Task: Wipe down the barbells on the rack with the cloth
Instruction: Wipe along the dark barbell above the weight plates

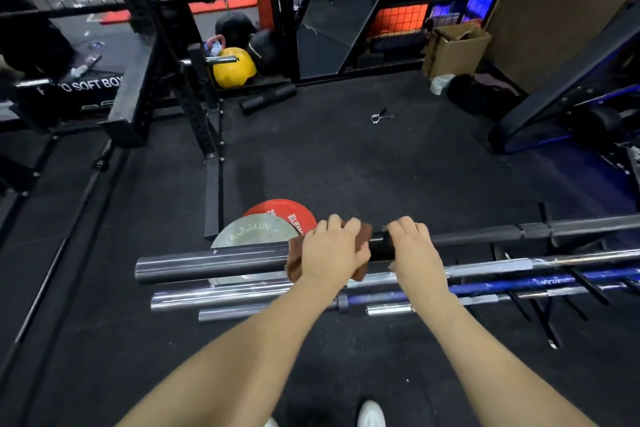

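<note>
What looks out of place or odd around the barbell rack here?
A spring collar lies loose on the open floor, away from any bar. Two weight plates, a red plate and a grey plate, lie overlapping on the floor behind the rack. The left hand and right hand grip the top barbell normally.

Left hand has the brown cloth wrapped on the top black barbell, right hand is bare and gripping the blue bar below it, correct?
Not quite. The head view shows the right hand bare but gripping the same top black barbell, beside the left hand and its brown cloth. The blue bar lies lower on the rack, untouched.
</note>
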`<state>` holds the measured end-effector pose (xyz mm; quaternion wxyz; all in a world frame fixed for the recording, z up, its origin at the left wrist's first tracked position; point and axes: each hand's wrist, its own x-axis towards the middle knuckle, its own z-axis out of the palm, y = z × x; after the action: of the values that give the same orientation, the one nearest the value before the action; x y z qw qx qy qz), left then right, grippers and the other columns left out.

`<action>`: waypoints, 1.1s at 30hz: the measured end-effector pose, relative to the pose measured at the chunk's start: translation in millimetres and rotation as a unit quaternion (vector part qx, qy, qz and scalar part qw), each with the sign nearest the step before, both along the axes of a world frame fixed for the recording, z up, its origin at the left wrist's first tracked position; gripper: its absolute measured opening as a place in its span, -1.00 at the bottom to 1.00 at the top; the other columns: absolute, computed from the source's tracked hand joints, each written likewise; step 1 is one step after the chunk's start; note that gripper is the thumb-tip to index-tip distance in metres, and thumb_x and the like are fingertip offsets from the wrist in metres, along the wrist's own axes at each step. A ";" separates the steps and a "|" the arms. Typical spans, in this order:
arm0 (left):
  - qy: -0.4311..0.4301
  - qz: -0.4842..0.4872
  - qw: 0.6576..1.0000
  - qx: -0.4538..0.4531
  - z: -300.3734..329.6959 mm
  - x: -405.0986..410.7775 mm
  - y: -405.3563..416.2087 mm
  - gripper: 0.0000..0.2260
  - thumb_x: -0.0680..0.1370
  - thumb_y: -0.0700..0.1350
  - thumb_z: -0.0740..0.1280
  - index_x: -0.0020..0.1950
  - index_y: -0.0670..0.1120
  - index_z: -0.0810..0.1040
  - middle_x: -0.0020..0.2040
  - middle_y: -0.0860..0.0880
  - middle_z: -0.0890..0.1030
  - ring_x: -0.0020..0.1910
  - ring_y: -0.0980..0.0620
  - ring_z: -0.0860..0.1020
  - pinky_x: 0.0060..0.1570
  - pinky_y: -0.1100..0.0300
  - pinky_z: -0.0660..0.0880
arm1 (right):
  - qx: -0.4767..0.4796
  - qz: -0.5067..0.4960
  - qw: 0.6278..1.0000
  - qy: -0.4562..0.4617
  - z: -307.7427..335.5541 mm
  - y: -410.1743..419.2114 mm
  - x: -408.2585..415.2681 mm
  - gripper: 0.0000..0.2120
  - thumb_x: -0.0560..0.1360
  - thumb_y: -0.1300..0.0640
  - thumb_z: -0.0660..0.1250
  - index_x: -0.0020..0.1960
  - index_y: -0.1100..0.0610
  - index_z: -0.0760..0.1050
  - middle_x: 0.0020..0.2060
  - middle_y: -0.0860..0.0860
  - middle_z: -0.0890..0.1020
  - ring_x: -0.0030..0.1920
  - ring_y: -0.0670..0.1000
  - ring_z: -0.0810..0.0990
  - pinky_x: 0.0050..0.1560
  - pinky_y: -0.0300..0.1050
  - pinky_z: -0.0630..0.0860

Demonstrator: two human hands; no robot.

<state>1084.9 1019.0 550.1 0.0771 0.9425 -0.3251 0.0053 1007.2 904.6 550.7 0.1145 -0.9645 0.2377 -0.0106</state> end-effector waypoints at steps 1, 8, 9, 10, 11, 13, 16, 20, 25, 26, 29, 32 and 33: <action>0.008 0.009 1.000 -0.001 -2.0 5.5 10.6 -0.70 0.47 0.11 0.27 0.13 0.01 0.51 -0.04 -0.08 0.53 -0.03 -0.13 0.53 -0.16 0.08 0.42 | -0.010 -0.003 1.000 0.000 -0.3 0.0 0.2 -0.56 0.42 0.39 0.36 0.21 0.10 0.35 0.16 -0.03 0.36 0.16 0.00 0.31 -0.17 -0.27 0.36; 0.006 0.153 0.988 0.029 2.4 55.9 128.2 -0.69 0.51 0.11 0.21 0.15 0.00 0.51 0.02 -0.09 0.53 0.03 -0.13 0.52 -0.08 0.08 0.43 | -0.036 -0.035 0.999 0.013 2.4 12.3 8.3 -0.54 0.36 0.45 0.39 0.17 0.16 0.36 0.13 0.03 0.39 0.12 0.07 0.34 -0.27 -0.21 0.31; -0.007 0.166 0.986 0.031 2.8 61.2 140.5 -0.70 0.51 0.10 0.21 0.13 -0.03 0.52 -0.01 -0.10 0.53 0.01 -0.14 0.52 -0.06 0.07 0.41 | -0.035 -0.039 0.998 0.016 4.2 14.3 9.9 -0.54 0.37 0.45 0.38 0.17 0.16 0.35 0.13 0.03 0.38 0.13 0.06 0.33 -0.28 -0.21 0.31; -0.017 0.173 0.984 0.036 2.1 64.4 147.3 -0.71 0.51 0.08 0.21 0.12 -0.05 0.52 -0.01 -0.11 0.53 0.01 -0.14 0.51 -0.03 0.07 0.40 | -0.034 -0.046 0.998 0.021 5.8 17.1 11.9 -0.56 0.39 0.46 0.34 0.18 0.16 0.34 0.14 0.03 0.37 0.15 0.06 0.32 -0.29 -0.20 0.32; -0.023 0.176 0.983 0.041 1.2 64.9 148.1 -0.71 0.52 0.07 0.21 0.12 -0.07 0.52 0.00 -0.12 0.54 0.02 -0.15 0.51 -0.01 0.07 0.39 | -0.033 -0.053 0.998 0.025 8.3 21.0 13.3 -0.59 0.42 0.46 0.29 0.19 0.16 0.34 0.16 0.04 0.37 0.17 0.07 0.31 -0.29 -0.18 0.33; -0.015 0.164 0.986 0.027 1.2 57.1 128.7 -0.70 0.51 0.06 0.22 0.13 -0.09 0.51 0.02 -0.14 0.55 0.04 -0.17 0.51 -0.02 0.07 0.39 | -0.049 -0.048 0.997 0.020 15.1 35.6 19.0 -0.65 0.49 0.42 0.19 0.23 0.16 0.35 0.20 0.05 0.37 0.23 0.08 0.31 -0.23 -0.14 0.37; 0.006 0.076 0.997 -0.027 -2.9 33.2 78.5 -0.70 0.48 0.06 0.28 0.10 -0.09 0.52 -0.01 -0.16 0.55 0.02 -0.19 0.53 -0.05 0.05 0.42 | -0.052 0.015 0.998 0.008 19.5 69.8 31.3 -0.67 0.55 0.31 0.13 0.29 0.13 0.35 0.23 0.03 0.38 0.25 0.07 0.32 -0.07 -0.13 0.42; 0.029 0.029 0.999 -0.011 -6.1 32.9 78.7 -0.67 0.54 0.07 0.19 0.24 -0.03 0.42 0.11 -0.09 0.49 0.13 -0.13 0.46 0.07 0.06 0.34 | -0.013 0.044 0.998 0.035 16.3 100.3 47.1 -0.69 0.54 0.33 0.16 0.26 0.13 0.36 0.22 0.03 0.37 0.24 0.04 0.31 -0.12 -0.17 0.43; 0.001 0.098 0.995 0.009 -5.6 57.9 151.6 -0.68 0.52 0.10 0.20 0.19 -0.01 0.48 0.03 -0.07 0.52 0.03 -0.10 0.50 -0.01 0.10 0.38 | -0.003 0.064 0.996 0.058 9.8 114.0 57.9 -0.59 0.51 0.41 0.17 0.31 0.15 0.39 0.20 0.04 0.40 0.21 0.06 0.33 -0.18 -0.14 0.40; -0.001 0.111 0.994 0.014 -4.0 62.9 166.4 -0.69 0.51 0.09 0.21 0.17 -0.02 0.49 0.01 -0.08 0.53 0.01 -0.11 0.51 -0.01 0.09 0.39 | -0.005 0.066 0.996 0.056 8.9 113.6 59.2 -0.60 0.51 0.40 0.19 0.30 0.14 0.41 0.18 0.02 0.41 0.20 0.04 0.34 -0.21 -0.14 0.39; -0.009 0.157 0.987 0.032 1.1 75.9 202.1 -0.71 0.53 0.07 0.21 0.16 -0.06 0.49 0.00 -0.11 0.52 0.01 -0.12 0.51 -0.03 0.08 0.40 | -0.011 0.072 0.996 0.055 8.8 111.8 60.3 -0.63 0.51 0.36 0.23 0.28 0.12 0.44 0.14 -0.01 0.43 0.17 0.02 0.36 -0.23 -0.15 0.38; -0.027 0.193 0.978 0.068 4.7 77.2 199.4 -0.71 0.55 0.07 0.18 0.16 -0.07 0.46 0.03 -0.10 0.52 0.04 -0.10 0.50 -0.05 0.11 0.40 | -0.019 0.073 0.995 0.058 14.0 118.1 61.6 -0.66 0.50 0.40 0.20 0.22 0.14 0.45 0.11 0.02 0.44 0.17 0.03 0.37 -0.22 -0.15 0.34; -0.027 0.192 0.979 0.066 5.8 72.7 187.7 -0.71 0.54 0.06 0.18 0.15 -0.08 0.47 0.03 -0.10 0.52 0.04 -0.11 0.50 -0.04 0.10 0.40 | -0.024 0.072 0.995 0.062 16.0 120.9 62.5 -0.68 0.49 0.40 0.19 0.19 0.15 0.44 0.11 0.02 0.43 0.18 0.04 0.36 -0.22 -0.15 0.33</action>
<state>1157.6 1206.7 555.9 0.0037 0.9899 -0.1395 0.0241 1069.7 1025.5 566.7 0.0769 -0.9805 0.1736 0.0515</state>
